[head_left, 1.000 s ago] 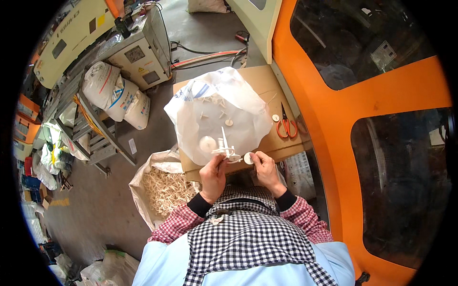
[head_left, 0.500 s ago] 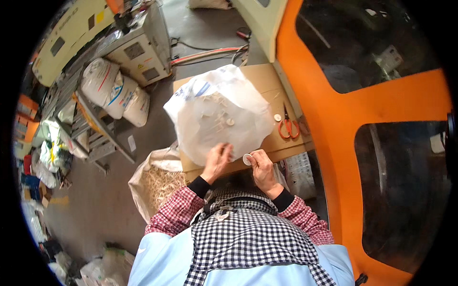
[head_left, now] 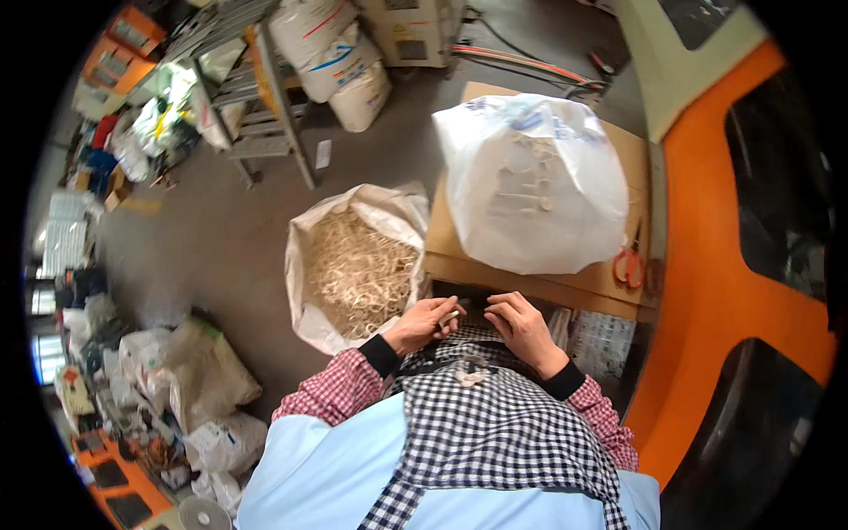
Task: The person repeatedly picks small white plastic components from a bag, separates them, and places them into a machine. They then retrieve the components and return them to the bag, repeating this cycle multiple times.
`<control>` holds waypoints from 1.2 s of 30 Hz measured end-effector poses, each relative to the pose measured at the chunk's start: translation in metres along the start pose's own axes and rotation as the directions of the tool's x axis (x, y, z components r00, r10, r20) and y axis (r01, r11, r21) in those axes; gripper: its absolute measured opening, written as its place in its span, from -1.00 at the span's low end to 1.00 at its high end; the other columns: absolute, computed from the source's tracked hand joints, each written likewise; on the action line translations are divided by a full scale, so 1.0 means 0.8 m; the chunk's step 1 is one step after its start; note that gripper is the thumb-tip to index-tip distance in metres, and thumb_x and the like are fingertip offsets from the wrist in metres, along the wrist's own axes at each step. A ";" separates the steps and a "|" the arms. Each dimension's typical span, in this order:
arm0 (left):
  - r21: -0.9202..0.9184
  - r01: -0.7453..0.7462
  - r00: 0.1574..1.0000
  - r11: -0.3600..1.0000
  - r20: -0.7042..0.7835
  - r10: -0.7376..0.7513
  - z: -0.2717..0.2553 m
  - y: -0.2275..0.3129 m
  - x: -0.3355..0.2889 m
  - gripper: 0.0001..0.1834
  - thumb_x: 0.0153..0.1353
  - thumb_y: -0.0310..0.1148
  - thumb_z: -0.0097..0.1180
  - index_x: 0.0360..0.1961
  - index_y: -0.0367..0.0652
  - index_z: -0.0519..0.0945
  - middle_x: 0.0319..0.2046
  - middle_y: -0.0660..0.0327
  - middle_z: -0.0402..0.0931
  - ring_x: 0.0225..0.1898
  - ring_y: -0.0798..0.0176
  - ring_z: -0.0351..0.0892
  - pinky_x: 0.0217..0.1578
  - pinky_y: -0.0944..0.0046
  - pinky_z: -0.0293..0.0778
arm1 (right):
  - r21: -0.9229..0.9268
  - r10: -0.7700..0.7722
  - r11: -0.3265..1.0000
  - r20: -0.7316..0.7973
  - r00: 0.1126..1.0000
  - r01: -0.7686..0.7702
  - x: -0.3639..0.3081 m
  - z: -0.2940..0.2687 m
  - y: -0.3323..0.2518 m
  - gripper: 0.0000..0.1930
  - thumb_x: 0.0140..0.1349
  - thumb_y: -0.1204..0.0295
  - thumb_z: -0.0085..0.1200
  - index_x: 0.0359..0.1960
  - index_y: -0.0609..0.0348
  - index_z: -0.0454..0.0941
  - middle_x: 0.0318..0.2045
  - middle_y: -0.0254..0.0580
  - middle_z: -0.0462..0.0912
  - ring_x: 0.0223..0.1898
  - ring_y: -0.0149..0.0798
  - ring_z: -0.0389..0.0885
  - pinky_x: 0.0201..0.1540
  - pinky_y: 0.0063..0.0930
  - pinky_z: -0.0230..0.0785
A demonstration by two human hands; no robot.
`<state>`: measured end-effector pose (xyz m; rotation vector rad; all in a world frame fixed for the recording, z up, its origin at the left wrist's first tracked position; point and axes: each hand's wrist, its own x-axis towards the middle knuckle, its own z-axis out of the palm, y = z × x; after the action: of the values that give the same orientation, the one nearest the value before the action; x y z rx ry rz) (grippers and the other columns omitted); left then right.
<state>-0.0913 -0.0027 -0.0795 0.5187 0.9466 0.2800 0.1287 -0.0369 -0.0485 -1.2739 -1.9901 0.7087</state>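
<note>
In front of my apron, my left hand (head_left: pixel 427 325) is closed on a small white disc (head_left: pixel 450 317), seen nearly edge-on between the fingers. To its right, my right hand (head_left: pixel 523 334) has its fingers curved and apart, and nothing shows in them. Beyond both hands a translucent white plastic bag (head_left: pixel 495 225) lies on a cardboard-topped surface (head_left: pixel 450 252). Several thin beige plastic pieces and a small round piece (head_left: pixel 546 204) show on or through the bag. By my left hand stands an open woven sack (head_left: pixel 305 300), filled with curly beige plastic scraps (head_left: pixel 358 269).
Red-handled scissors (head_left: pixel 629 268) lie at the cardboard's right edge. An orange machine frame (head_left: pixel 698 238) rises on the right. Far left are a metal step ladder (head_left: pixel 265 141) and stacked white sacks (head_left: pixel 340 66). More filled bags (head_left: pixel 199 371) line the floor at left.
My view has swung left. Both hands have drawn back from the bag toward my apron. The white disc was in my right hand; a white disc is now in my left.
</note>
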 end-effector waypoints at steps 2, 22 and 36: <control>-0.089 0.004 1.000 0.996 -0.019 -0.005 0.023 0.010 0.004 -0.62 0.35 -0.11 -0.15 -0.19 -0.26 0.47 -0.50 0.29 0.46 -0.51 0.48 0.38 -0.51 0.53 0.31 | -0.010 0.032 0.999 -0.065 0.997 -0.033 -0.004 -0.012 0.003 -0.88 0.06 0.57 0.15 -0.35 0.26 0.50 -0.28 -0.11 0.56 -0.26 -0.10 0.55 -0.24 -0.36 0.44; 0.195 -0.356 0.934 0.914 0.049 0.353 0.175 0.126 0.235 -0.50 0.24 -0.09 0.04 0.01 -0.25 0.26 -0.08 -0.01 0.29 -0.03 0.03 0.41 -0.05 0.08 0.47 | 0.527 -0.771 -0.589 -0.594 0.230 -0.613 -0.410 -0.142 -0.382 -0.40 0.20 0.25 0.12 0.12 0.49 0.24 0.07 0.26 0.37 0.10 0.12 0.34 0.15 -0.15 0.18; 0.462 -0.792 0.533 0.399 0.842 0.082 0.331 0.085 0.055 -0.83 0.25 -0.44 0.04 -0.38 -0.38 0.50 -0.54 0.25 0.53 -0.50 0.45 0.49 -0.44 0.49 0.41 | 0.321 -0.638 0.598 -0.363 -0.679 -0.734 -0.422 -0.147 -0.319 -0.61 0.40 0.17 -0.27 -0.07 0.32 0.33 -0.53 -0.32 0.35 -0.55 -0.46 0.27 -0.51 -0.59 0.17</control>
<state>0.1523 -0.0047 0.0519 1.7231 -0.0056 0.1041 0.1789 -0.4340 0.1322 -1.4589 0.5390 -1.5330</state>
